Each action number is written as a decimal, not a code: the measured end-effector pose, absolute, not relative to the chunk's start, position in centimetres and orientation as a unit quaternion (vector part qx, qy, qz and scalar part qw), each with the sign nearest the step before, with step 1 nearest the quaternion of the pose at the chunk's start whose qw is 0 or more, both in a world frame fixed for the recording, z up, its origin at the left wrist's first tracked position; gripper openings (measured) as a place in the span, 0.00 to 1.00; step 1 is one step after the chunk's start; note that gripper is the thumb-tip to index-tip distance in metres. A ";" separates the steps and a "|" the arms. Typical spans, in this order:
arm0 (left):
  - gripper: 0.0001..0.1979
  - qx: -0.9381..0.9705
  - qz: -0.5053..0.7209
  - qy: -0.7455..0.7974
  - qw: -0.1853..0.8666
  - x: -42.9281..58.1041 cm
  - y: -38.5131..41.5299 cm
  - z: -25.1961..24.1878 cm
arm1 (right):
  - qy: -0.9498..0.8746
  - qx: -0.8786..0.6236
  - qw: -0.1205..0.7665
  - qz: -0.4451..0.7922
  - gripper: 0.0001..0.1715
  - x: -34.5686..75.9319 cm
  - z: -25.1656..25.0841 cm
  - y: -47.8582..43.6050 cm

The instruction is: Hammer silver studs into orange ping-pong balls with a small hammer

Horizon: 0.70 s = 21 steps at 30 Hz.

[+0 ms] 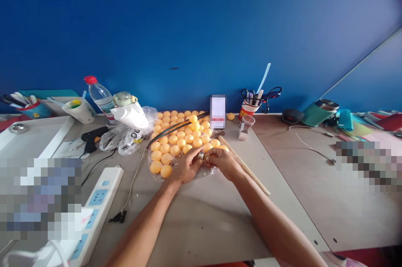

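Note:
Close together at the front edge of a bag of orange balls, my left hand and my right hand meet. Between their fingertips is a small shiny silvery piece, too small to name. My left thumb and fingers close around its left side. The right thumb and forefinger pinch at its right side. Clear plastic film shows beneath the hands. A dark flat strip lies across the balls, and two balls rest on top of the others. Thin wooden sticks lie right of my right hand.
A phone stands upright behind the balls. Red cups with pens stand to its right. At left are a white power strip, a black glue gun, a clear bottle and a cable. A green tumbler lies far right.

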<state>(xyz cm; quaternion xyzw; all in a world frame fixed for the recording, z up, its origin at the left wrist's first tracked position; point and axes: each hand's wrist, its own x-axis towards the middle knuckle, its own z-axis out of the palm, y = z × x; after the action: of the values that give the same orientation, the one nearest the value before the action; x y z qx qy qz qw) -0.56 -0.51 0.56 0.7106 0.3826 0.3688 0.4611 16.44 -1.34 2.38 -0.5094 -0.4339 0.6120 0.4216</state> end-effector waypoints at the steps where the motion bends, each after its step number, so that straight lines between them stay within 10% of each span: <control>1: 0.23 0.710 0.369 0.382 0.462 -0.6 -0.5 0.6 | -0.434 -0.508 0.423 0.612 0.03 16.4 2.4 -1.3; 21: 0.23 0.702 0.374 0.385 0.468 -0.4 -0.6 0.6 | -0.417 -0.503 0.423 0.628 0.09 16.5 1.8 -1.2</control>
<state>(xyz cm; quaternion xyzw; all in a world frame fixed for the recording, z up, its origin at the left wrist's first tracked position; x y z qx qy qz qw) -0.41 -0.59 0.59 0.7016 0.3851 0.3744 0.4682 16.46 -1.18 1.82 -0.5029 -0.4168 0.6281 0.4230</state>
